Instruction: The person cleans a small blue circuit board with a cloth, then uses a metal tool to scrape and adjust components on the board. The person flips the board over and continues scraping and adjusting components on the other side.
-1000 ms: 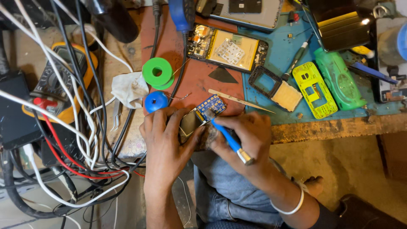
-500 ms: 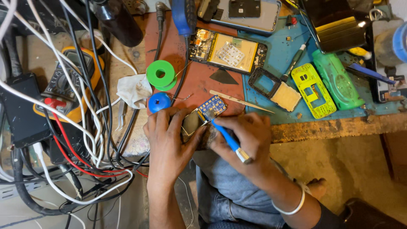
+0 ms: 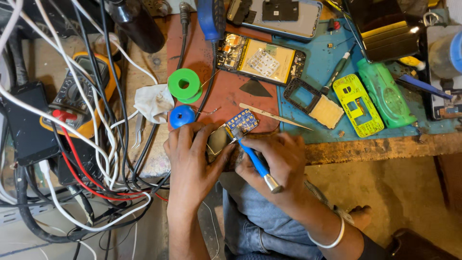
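Between both hands, blue-handled tool (image 3: 255,161) apparently points up-left.

A small electronics repair workshop: a cluttered wooden surface (image 3: 365,147) carries opened phones (image 3: 257,58), a yellow multimeter (image 3: 79,98), solder spools (image 3: 185,84), tweezers (image 3: 269,114), and tangled cables (image 3: 91,159).

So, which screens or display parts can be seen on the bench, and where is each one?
Small grey display: on the little blue circuit board under the left hand, square.
Multimeter: far left under cables, yellow body, dark screen.
Opened phone: top centre, rectangular, yellowish inside.
Phone back: top edge, grey.
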